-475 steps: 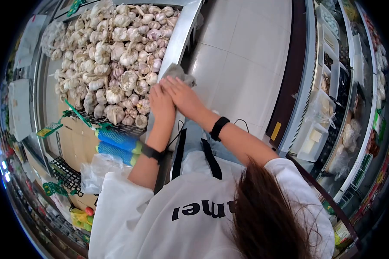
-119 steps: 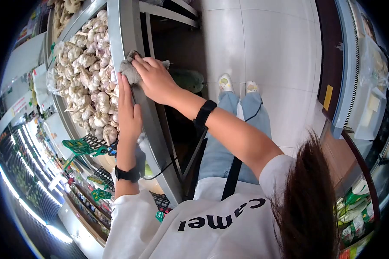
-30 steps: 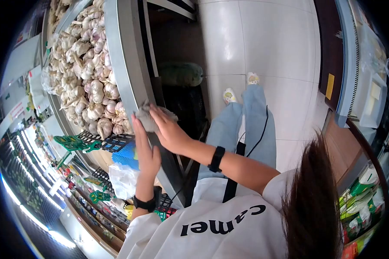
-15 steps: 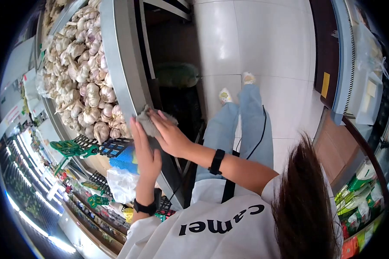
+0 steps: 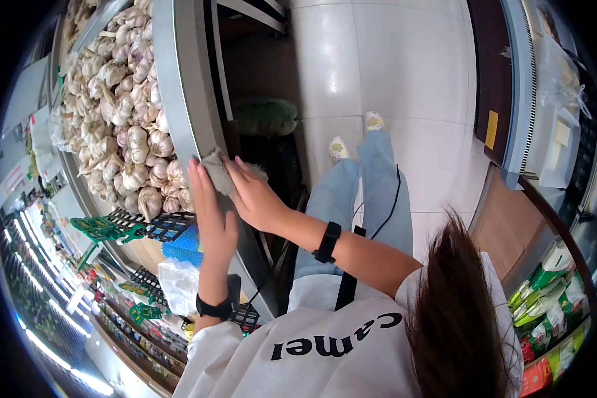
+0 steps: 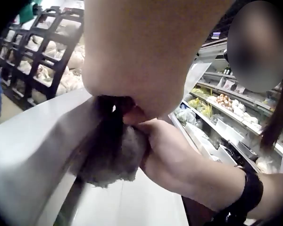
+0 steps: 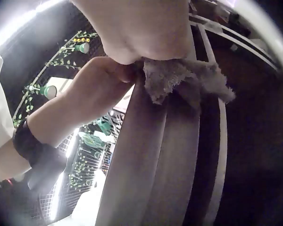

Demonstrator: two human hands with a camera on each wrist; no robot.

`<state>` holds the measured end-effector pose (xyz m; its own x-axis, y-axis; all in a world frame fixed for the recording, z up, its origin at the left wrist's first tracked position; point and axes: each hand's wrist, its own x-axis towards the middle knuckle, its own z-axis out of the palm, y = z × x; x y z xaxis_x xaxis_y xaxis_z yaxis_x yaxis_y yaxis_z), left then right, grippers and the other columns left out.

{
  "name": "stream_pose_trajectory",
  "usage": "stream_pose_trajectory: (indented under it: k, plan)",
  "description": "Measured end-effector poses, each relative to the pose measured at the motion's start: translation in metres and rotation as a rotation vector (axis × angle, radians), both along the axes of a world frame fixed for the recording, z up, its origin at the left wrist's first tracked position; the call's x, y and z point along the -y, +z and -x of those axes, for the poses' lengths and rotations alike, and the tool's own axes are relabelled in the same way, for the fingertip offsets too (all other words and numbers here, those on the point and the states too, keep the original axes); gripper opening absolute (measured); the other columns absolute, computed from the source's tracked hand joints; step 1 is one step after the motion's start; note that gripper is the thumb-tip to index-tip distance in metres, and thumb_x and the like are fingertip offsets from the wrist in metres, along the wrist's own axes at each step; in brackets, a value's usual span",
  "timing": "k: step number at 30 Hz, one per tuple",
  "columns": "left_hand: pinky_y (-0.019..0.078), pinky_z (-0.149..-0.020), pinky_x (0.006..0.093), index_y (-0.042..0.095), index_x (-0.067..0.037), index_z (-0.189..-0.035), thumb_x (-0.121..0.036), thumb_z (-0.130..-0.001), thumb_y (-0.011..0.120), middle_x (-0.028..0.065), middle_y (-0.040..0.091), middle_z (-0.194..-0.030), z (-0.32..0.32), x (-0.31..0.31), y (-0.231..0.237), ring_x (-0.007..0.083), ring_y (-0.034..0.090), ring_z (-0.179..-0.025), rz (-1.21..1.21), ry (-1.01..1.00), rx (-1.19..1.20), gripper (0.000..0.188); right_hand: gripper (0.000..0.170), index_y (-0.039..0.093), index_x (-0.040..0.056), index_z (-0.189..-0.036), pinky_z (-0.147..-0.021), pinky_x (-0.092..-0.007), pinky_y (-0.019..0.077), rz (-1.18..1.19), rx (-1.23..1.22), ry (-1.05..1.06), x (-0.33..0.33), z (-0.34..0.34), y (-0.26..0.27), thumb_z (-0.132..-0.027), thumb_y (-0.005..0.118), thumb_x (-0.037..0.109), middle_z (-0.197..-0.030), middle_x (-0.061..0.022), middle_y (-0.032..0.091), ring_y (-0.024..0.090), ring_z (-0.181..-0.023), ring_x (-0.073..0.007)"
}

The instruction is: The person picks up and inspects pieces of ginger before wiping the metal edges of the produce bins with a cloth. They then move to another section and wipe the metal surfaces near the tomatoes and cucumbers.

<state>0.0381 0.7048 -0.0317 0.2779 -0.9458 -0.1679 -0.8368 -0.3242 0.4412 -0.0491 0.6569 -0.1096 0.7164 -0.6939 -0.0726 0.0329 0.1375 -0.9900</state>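
Observation:
In the head view, a grey cloth [image 5: 217,175] lies over the edge of a metal rail [image 5: 187,86]. My right hand [image 5: 257,200] presses the cloth against the rail's outer side, its fingers stretched over the fabric. Close beside it, my left hand [image 5: 213,222] rests along the rail's top with straight fingers, fingertips right at the cloth. From the left wrist, the bunched cloth [image 6: 115,157] hangs below the hands. The right wrist view shows the frayed cloth [image 7: 167,77] draped across the rail [image 7: 146,160]. My left palm is hidden in the head view.
Heaped garlic bulbs [image 5: 109,123] fill the stand left of the rail. Below them are a black plastic crate [image 5: 169,227], a blue net roll [image 5: 182,247] and a clear plastic bag [image 5: 178,285]. A shelf frame [image 5: 229,73] and tiled floor [image 5: 391,60] lie to the right.
Since four seconds ago, both hands and the cloth have come down the rail toward the body. Over the last half second, they shift slightly left in view, along with the whole scene.

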Motion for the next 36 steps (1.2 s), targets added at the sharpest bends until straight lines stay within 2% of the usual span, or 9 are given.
stream_pose_trajectory:
  k: [6,12,15,17,18,25,30,31,36]
  plan:
    - [0.0091,-0.111,0.0425,0.013,0.002,-0.142,0.006,-0.064,0.039,0.0255,0.013,-0.146,-0.003,0.017,-0.004,0.0390,0.008,-0.137,0.054,0.080,-0.051,0.082,0.047,0.030,-0.0153,-0.126,-0.110,-0.0454,0.0192,0.226,0.035,-0.111,0.035,-0.021,-0.005,-0.084,0.041,0.001,-0.132,-0.0330,0.034,0.029,-0.126,-0.0464]
    - [0.0102,-0.111,0.0428,0.014,0.002,-0.142,0.007,-0.064,0.038,0.0243,0.013,-0.147,-0.007,0.025,-0.001,0.0386,0.010,-0.137,0.023,0.004,0.008,0.082,0.050,0.028,-0.0153,-0.128,-0.109,-0.0434,0.0223,0.059,-0.043,-0.034,0.023,-0.009,0.002,-0.084,0.043,0.003,-0.130,-0.0325,0.036,0.033,-0.124,-0.0441]
    - [0.0101,-0.110,0.0453,0.015,0.003,-0.141,0.002,-0.066,0.039,0.0248,0.013,-0.146,0.000,-0.003,-0.001,0.0394,0.011,-0.137,0.000,-0.037,0.039,0.079,0.058,0.026,-0.0083,-0.134,-0.107,-0.0457,0.0252,0.101,0.033,-0.046,-0.003,0.003,0.000,-0.080,0.048,0.001,-0.135,-0.0261,0.036,0.031,-0.126,-0.0446]
    - [0.0095,-0.110,0.0465,0.014,0.003,-0.141,-0.001,-0.068,0.040,0.0250,0.013,-0.146,0.005,-0.010,0.000,0.0399,0.010,-0.137,-0.034,0.012,0.012,0.078,0.052,0.028,-0.0121,-0.130,-0.108,-0.0461,0.0233,0.115,0.033,-0.054,-0.003,0.003,-0.001,-0.082,0.045,0.002,-0.131,-0.0298,0.037,0.034,-0.124,-0.0435]
    - [0.0113,-0.111,0.0401,0.010,-0.002,-0.144,0.006,-0.065,0.040,0.0207,0.012,-0.148,0.004,-0.007,0.001,0.0351,0.011,-0.138,-0.015,0.015,0.007,0.084,0.047,0.031,-0.0159,-0.126,-0.110,-0.0465,0.0213,0.129,0.032,-0.056,0.001,0.003,0.003,-0.084,0.042,0.003,-0.128,-0.0335,0.038,0.036,-0.123,-0.0425]
    - [0.0100,-0.111,0.0368,0.010,-0.002,-0.144,0.008,-0.064,0.038,0.0172,0.011,-0.150,-0.015,0.038,-0.002,0.0303,0.010,-0.139,0.020,0.000,0.034,0.086,0.046,0.033,-0.0175,-0.123,-0.111,-0.0447,0.0189,0.285,0.080,-0.135,0.050,-0.024,-0.012,-0.083,0.043,0.003,-0.126,-0.0350,0.039,0.037,-0.122,-0.0418]
    - [0.0081,-0.112,0.0387,0.011,0.001,-0.143,0.006,-0.064,0.038,0.0209,0.011,-0.148,-0.005,0.008,-0.001,0.0336,0.009,-0.138,-0.025,0.007,0.026,0.084,0.051,0.029,-0.0164,-0.128,-0.110,-0.0453,0.0206,0.209,0.025,-0.056,0.016,-0.003,0.000,-0.083,0.044,0.003,-0.132,-0.0324,0.034,0.031,-0.127,-0.0409]
    - [0.0081,-0.112,0.0387,0.011,0.001,-0.143,0.006,-0.064,0.038,0.0209,0.011,-0.148,0.000,-0.001,0.001,0.0336,0.009,-0.138,-0.023,0.003,0.027,0.084,0.056,0.028,-0.0111,-0.131,-0.110,-0.0449,0.0211,0.204,0.034,-0.086,0.004,0.002,0.001,-0.079,0.046,-0.001,-0.134,-0.0263,0.036,0.032,-0.126,-0.0406]
    - [0.0088,-0.111,0.0381,0.009,0.001,-0.143,0.008,-0.065,0.038,0.0211,0.009,-0.149,0.006,-0.009,0.006,0.0322,0.008,-0.139,-0.055,0.039,-0.026,0.084,0.057,0.032,-0.0135,-0.127,-0.110,-0.0466,0.0210,0.275,0.028,-0.093,-0.003,-0.005,-0.010,-0.073,0.050,-0.004,-0.129,-0.0309,0.039,0.035,-0.125,-0.0401]
